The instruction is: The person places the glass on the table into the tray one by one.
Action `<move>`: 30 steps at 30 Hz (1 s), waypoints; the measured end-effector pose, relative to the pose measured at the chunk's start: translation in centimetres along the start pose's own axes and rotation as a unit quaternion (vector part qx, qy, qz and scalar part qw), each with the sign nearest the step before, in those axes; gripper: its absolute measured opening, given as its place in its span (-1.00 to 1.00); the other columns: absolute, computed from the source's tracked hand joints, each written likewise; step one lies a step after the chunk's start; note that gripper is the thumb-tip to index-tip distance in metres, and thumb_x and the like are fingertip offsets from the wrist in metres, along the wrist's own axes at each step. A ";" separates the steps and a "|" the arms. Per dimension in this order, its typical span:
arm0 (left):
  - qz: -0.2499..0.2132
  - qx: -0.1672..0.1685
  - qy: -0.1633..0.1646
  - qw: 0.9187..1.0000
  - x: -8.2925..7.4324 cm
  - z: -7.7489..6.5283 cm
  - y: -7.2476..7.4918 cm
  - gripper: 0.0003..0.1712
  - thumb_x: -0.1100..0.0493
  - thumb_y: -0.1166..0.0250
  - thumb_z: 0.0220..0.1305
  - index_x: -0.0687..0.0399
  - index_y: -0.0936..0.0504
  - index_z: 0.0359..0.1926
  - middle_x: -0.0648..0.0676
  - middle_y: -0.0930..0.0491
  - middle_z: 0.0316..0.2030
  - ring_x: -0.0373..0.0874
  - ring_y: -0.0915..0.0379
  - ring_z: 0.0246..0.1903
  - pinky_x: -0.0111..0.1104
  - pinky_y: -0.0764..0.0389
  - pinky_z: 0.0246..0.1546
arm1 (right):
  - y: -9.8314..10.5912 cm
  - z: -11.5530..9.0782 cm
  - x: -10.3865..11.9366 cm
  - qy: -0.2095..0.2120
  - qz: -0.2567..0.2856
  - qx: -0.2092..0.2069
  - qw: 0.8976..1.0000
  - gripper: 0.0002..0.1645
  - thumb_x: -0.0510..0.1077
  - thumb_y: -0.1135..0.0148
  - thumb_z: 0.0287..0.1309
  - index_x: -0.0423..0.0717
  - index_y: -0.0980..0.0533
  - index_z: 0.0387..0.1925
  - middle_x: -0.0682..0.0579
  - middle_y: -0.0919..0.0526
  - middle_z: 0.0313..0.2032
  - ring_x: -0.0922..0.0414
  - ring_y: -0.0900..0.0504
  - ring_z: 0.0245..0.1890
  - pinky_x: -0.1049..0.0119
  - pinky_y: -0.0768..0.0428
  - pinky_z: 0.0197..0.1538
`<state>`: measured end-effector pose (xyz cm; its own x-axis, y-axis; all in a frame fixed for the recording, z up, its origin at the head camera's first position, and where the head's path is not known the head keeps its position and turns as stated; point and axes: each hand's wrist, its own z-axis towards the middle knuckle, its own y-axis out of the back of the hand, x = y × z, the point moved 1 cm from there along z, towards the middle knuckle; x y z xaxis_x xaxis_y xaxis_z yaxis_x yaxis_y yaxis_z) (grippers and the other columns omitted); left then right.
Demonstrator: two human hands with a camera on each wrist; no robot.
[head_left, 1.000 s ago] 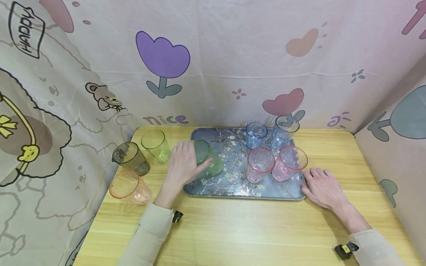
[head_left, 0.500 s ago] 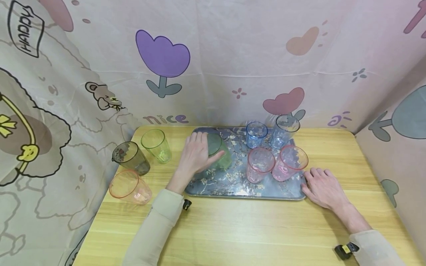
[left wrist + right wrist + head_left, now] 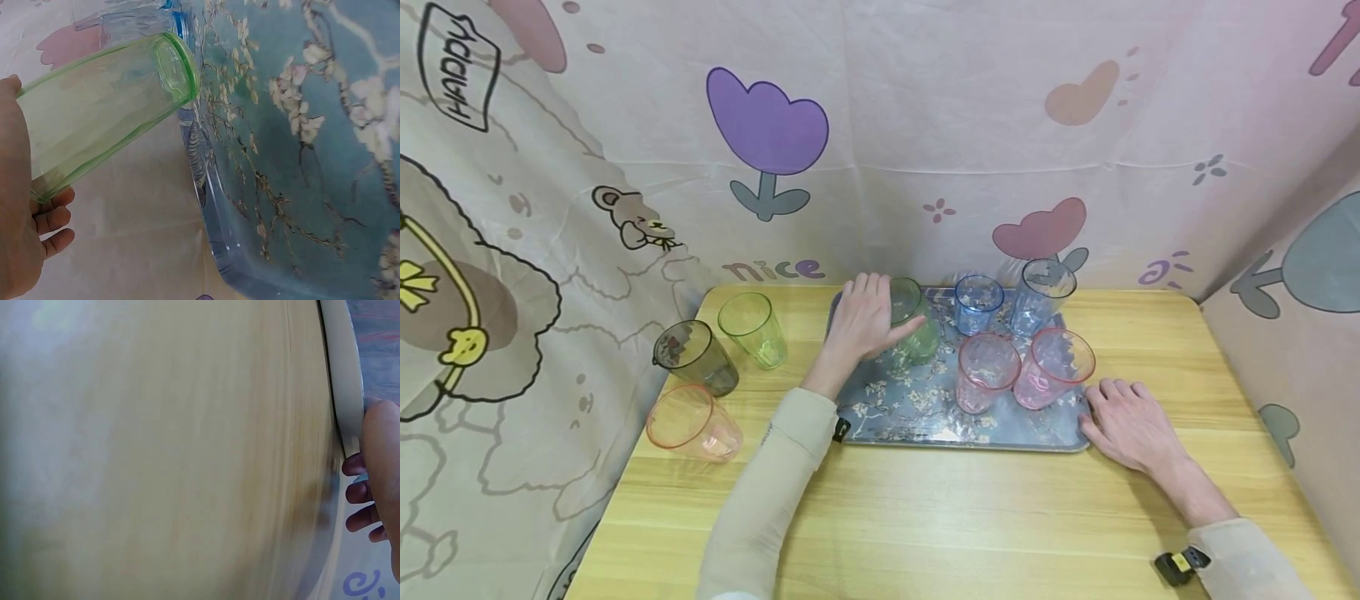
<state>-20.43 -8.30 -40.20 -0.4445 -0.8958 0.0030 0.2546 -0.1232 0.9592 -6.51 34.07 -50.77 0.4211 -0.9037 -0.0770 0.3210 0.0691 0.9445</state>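
Over the far half of the tray (image 3: 887, 412), we grip the green cup (image 3: 106, 115) with the left hand (image 3: 863, 321), thumb and fingers curled round it; base contact cannot be confirmed. Two blue cups (image 3: 977, 317) and, nearer us, two pink cups (image 3: 988, 379) stand on the tray: we judge four placements complete, a fifth under way. Left on the table (image 3: 925, 517) are the yellow-green cup (image 3: 754, 333), grey cup (image 3: 694, 358) and orange cup (image 3: 692, 425). Our right hand (image 3: 1127, 423) rests relaxed beside the tray's right edge, holding no cup.
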 end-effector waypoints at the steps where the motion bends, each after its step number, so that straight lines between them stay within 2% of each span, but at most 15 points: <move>1: -0.001 0.003 0.000 1.000 0.0 0.3 -0.1 0.07 -0.64 -0.03 0.30 0.27 -0.49 0.24 0.21 -0.61 0.05 0.07 -0.47 -0.01 -0.14 -0.50 0.00 | 0.0 0.0 0.0 0.000 0.000 0.000 1.000 -0.71 0.07 -0.21 0.13 -0.07 -0.45 -0.38 -0.04 -0.50 -0.44 -0.13 -0.57 -0.31 -0.04 -0.42 -0.17; 10: 0.017 0.025 -0.013 0.999 0.1 2.9 -0.8 0.07 -0.66 -0.01 0.30 0.24 -0.50 0.25 0.21 -0.61 0.13 0.07 -0.49 0.09 -0.14 -0.51 0.10 | -0.1 0.0 -0.1 0.001 0.000 0.000 1.000 -0.71 0.07 -0.22 0.14 -0.07 -0.46 -0.38 -0.03 -0.50 -0.44 -0.11 -0.56 -0.31 -0.02 -0.42 -0.18; 16: 0.038 0.030 -0.030 0.998 0.3 4.3 -1.1 0.07 -0.67 0.00 0.31 0.25 -0.51 0.20 0.21 -0.61 0.09 0.07 -0.50 0.08 -0.14 -0.52 0.08 | -0.1 0.0 -0.1 0.002 0.000 0.003 1.000 -0.71 0.07 -0.23 0.13 -0.07 -0.46 -0.38 -0.02 -0.49 -0.44 -0.11 -0.56 -0.32 -0.03 -0.41 -0.19; 30: 0.096 0.020 -0.057 0.994 0.4 6.0 -1.7 0.03 -0.70 0.01 0.28 0.22 -0.54 0.01 0.15 -0.61 -0.09 0.04 -0.51 -0.04 -0.16 -0.53 -0.01 | -0.3 0.0 -0.2 0.000 0.005 0.001 1.000 -0.71 0.08 -0.21 0.13 -0.07 -0.45 -0.39 -0.02 -0.48 -0.45 -0.12 -0.56 -0.31 -0.03 -0.41 -0.16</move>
<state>-26.22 -5.83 -40.15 -0.4853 -0.8472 0.2162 0.3109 0.0639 0.9483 -6.69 34.25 -51.04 0.4249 -0.9027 -0.0676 0.3148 0.0774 0.9460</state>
